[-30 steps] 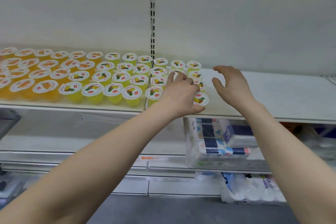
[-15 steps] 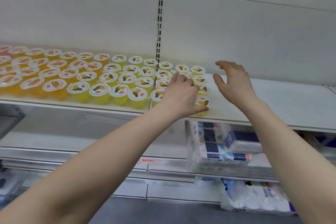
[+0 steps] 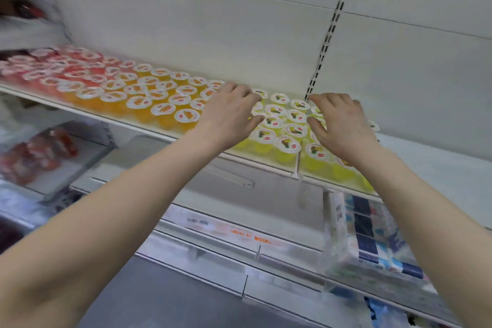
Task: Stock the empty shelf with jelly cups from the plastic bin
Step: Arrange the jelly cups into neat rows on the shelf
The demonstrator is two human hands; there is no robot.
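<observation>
Most of the shelf holds jelly cups, red at left through yellow. Left grip and right grip, both released, spread over yellow lids: straightening rows, I'd judge; next, more cups for the bare right end.

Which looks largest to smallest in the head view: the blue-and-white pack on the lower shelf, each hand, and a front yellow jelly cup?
1. blue-and-white pack: largest.
2. left hand and right hand: look about alike, so not ranked against each other.
3. front yellow jelly cup: smallest.
</observation>
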